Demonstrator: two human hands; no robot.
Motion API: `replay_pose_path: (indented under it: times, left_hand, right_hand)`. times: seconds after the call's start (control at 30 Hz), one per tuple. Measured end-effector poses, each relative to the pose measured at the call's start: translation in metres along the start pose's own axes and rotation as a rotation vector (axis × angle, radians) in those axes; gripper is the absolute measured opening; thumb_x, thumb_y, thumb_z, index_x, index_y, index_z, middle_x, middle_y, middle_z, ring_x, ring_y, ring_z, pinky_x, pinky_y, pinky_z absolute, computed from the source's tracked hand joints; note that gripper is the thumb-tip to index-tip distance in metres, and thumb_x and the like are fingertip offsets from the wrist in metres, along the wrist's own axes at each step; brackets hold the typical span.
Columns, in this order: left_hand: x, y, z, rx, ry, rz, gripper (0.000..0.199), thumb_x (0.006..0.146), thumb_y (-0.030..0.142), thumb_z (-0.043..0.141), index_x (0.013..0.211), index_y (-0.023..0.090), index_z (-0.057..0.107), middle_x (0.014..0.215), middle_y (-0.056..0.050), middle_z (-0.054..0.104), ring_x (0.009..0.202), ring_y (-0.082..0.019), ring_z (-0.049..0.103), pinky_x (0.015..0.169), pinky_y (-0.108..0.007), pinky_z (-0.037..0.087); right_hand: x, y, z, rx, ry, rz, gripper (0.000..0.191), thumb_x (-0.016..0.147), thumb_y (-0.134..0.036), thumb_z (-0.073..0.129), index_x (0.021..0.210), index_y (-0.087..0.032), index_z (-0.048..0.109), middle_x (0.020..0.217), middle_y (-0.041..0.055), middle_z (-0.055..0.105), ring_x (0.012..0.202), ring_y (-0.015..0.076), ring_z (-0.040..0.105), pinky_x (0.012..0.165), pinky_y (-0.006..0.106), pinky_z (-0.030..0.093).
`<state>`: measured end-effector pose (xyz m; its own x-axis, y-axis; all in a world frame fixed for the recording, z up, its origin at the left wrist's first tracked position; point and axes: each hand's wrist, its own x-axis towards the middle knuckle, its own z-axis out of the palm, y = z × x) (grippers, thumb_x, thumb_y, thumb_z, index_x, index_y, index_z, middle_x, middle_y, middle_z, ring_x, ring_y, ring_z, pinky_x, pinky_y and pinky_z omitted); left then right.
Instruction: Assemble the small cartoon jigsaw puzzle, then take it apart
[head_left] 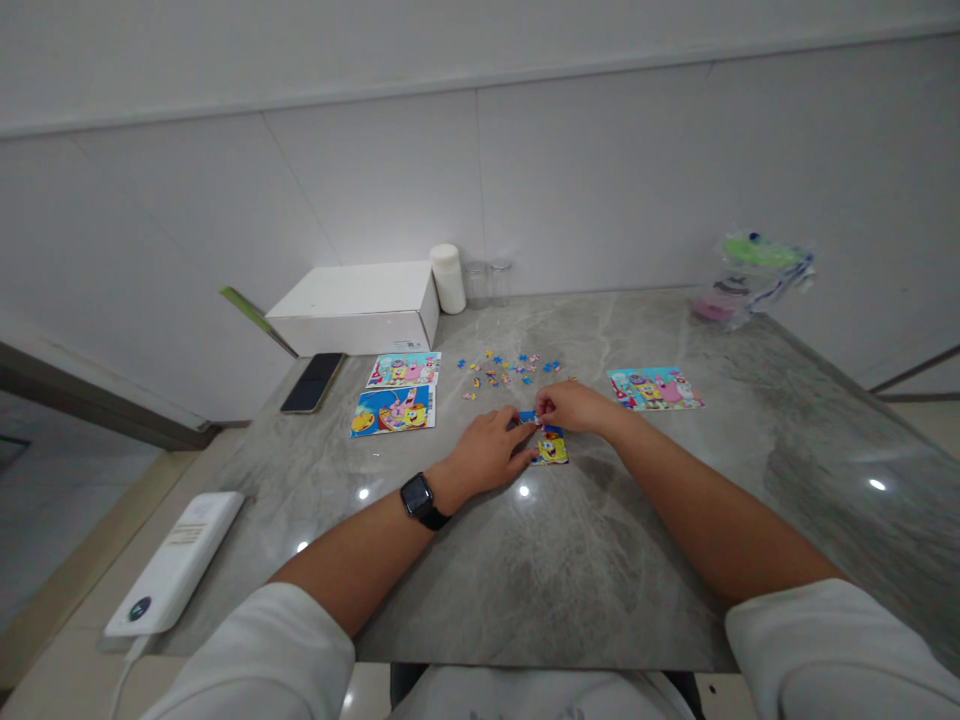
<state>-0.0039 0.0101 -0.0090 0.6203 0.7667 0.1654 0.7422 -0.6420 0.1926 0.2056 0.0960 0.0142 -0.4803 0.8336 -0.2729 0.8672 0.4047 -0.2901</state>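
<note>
In the head view we see our two hands close together on the grey marbled table (600,590). Our left hand (491,450) lies with the palm down, its fingers a little apart, and the fingertips touch the left side of the partly joined puzzle (553,447), which shows a yellow cartoon figure on blue. Our right hand (566,407) is at the upper edge of this puzzle, with thumb and fingers brought narrowly together – whether a piece is between them, we cannot tell.

Just beyond the hands there are loose puzzle pieces (523,368), scattered in small colours of blue, yellow and pink. To the left of our left hand lie two picture cards (394,408), one above the other, and farther left is a dark phone (315,383). To the right of our right hand, beyond the forearm, lies another picture card (656,389).

Farther from the hands, near the wall, we see a white box (352,305), a white bottle (448,280) and two clear glasses (489,284). A clear plastic bag (754,280) with green and pink things stands far to the right. Our left wrist wears a black watch (421,497) – and nearer to us, on the left, lies a white device (176,563) with a cable.
</note>
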Motion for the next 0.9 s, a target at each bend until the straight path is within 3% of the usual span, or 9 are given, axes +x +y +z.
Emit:
replay_pose_path:
  times: [0.5,0.9]
  left_hand:
    - [0.0003,0.0005,0.0007,0.001,0.003,-0.002,0.049,0.104,0.052,0.050,0.143,0.026,0.062,0.125,-0.014,0.061,0.104,-0.026,0.063,0.094,-0.043,0.054]
    - [0.0008,0.0004,0.0019,-0.001,-0.001,-0.003,0.049,0.103,0.052,0.052,0.142,0.025,0.063,0.126,-0.015,0.061,0.103,-0.027,0.063,0.092,-0.045,0.055]
  right_hand:
    - [0.0017,0.0039,-0.0001,-0.063,0.032,0.002,0.015,0.088,-0.024,0.073,0.100,-0.021,0.081,0.098,0.0056,0.081,0.089,0.0188,0.072,0.075,0.025,0.045]
    - [0.0027,0.0060,0.0032,-0.010,-0.002,-0.026,0.011,0.087,-0.020,0.073,0.096,-0.021,0.080,0.090,0.0040,0.080,0.080,0.0171,0.071,0.069,0.024,0.044]
